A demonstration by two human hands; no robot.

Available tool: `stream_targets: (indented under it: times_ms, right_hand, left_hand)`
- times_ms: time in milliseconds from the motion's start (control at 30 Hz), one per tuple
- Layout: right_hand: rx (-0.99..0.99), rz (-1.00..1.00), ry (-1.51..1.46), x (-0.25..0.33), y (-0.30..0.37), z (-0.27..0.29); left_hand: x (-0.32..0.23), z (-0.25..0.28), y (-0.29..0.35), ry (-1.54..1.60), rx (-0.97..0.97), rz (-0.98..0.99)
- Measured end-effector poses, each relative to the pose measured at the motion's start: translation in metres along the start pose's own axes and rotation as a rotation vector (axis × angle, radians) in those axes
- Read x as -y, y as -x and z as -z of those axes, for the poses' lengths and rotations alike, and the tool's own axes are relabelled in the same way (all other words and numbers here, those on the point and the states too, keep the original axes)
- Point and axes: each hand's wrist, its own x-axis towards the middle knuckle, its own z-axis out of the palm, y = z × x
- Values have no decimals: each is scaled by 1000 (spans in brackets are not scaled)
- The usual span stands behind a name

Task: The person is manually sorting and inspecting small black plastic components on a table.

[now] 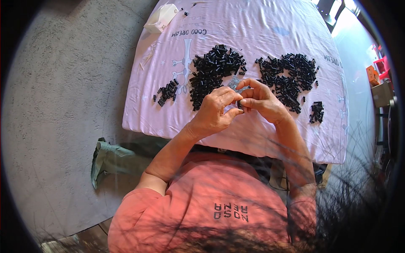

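My left hand (215, 111) and my right hand (265, 102) meet over the near middle of the cloth-covered table. A small black cylindrical piece (240, 105) is pinched between the fingertips of both; its details are too small to make out. Just beyond my fingers lies a little heap of small silvery parts (233, 81), partly hidden by my right hand. Behind my left hand spreads a large pile of short black cylindrical pieces (215, 63). Another broad pile of similar black pieces (291, 76) lies beyond my right hand.
Smaller clusters of black pieces sit at the left (168, 92) and right (317, 112). A white open box (161, 19) stands at the far left corner, and thin pale sticks (145, 59) lie near the left edge. A pink patterned cloth (236, 135) covers the table.
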Motion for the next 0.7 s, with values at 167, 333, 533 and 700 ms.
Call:
stream_targets:
  times_ms: [167, 333, 533, 700]
  right_hand:
    - [15, -26, 27, 5, 1, -5]
    - [26, -12, 27, 2, 1, -7]
    - [-132, 47, 92, 9, 1, -3]
    - [-174, 66, 70, 7, -1, 2]
  left_hand:
    - [-1, -1, 5, -23, -17, 17]
    - [0, 0, 7, 22, -76, 10]
    - [69, 51, 19, -384, -379, 210]
    - [132, 82, 40, -785, -353, 219]
